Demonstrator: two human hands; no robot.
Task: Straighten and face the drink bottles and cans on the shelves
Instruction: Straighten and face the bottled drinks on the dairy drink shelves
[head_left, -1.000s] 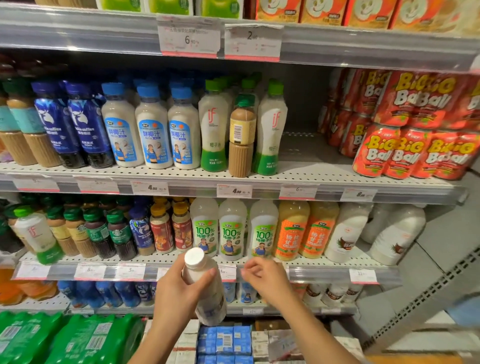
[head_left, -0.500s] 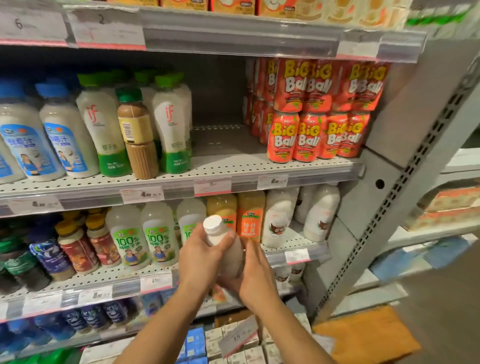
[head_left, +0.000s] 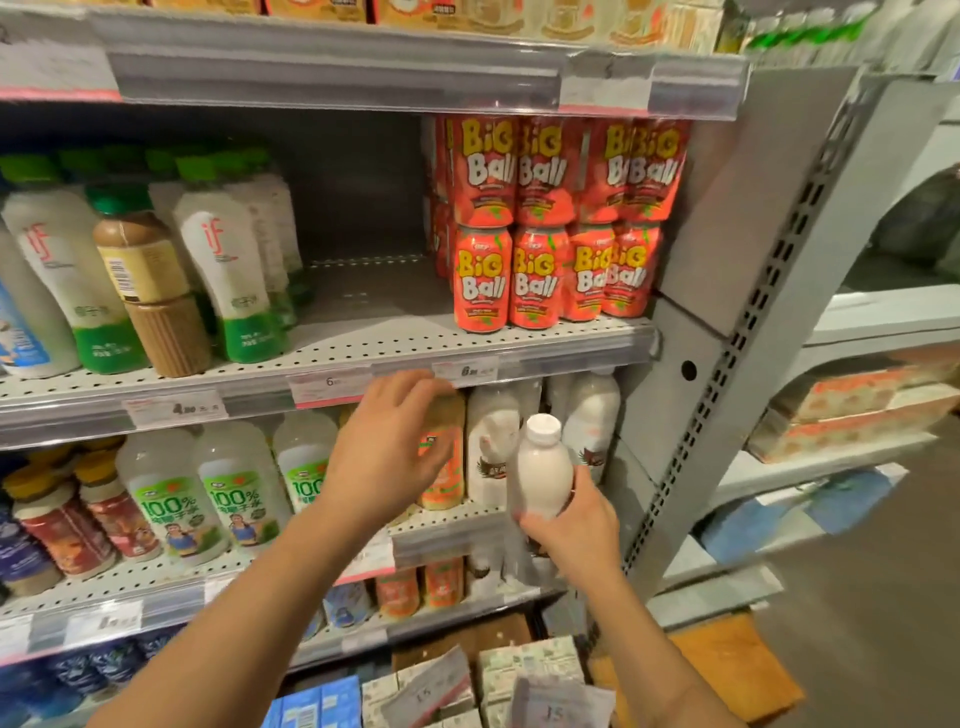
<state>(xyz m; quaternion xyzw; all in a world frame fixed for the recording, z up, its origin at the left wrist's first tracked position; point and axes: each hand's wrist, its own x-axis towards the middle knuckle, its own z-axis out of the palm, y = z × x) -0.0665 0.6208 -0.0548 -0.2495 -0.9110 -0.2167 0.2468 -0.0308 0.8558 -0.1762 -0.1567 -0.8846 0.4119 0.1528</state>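
A small white bottle (head_left: 543, 470) with a white cap stands nearly upright, its long axis vertical and tipped slightly left, cap pointing up. No label shows on the side facing the camera. It is held in the air just in front of the lower shelf (head_left: 447, 535), near the right end of the row, in front of white bottles with dark labels (head_left: 491, 447).

The right hand (head_left: 569, 525) reaches up from below, fingers curled round the lower half of the white bottle. The left hand (head_left: 387, 457) extends forward to its left, fingers bent and loosely spread over the top of an orange juice bottle (head_left: 444, 457) on the same shelf; whether it grips or only touches that bottle cannot be told. Both forearms are bare.

The shelving is grey perforated metal with price tags along the front rails. On the shelf above (head_left: 363, 348), red "Big Ball" cans (head_left: 545, 223) are stacked two high at the right, and green-capped white bottles (head_left: 228, 265) stand at the left with a brown bottle (head_left: 148, 280) among them. A grey slotted upright (head_left: 748, 332) bounds the shelves on the right.
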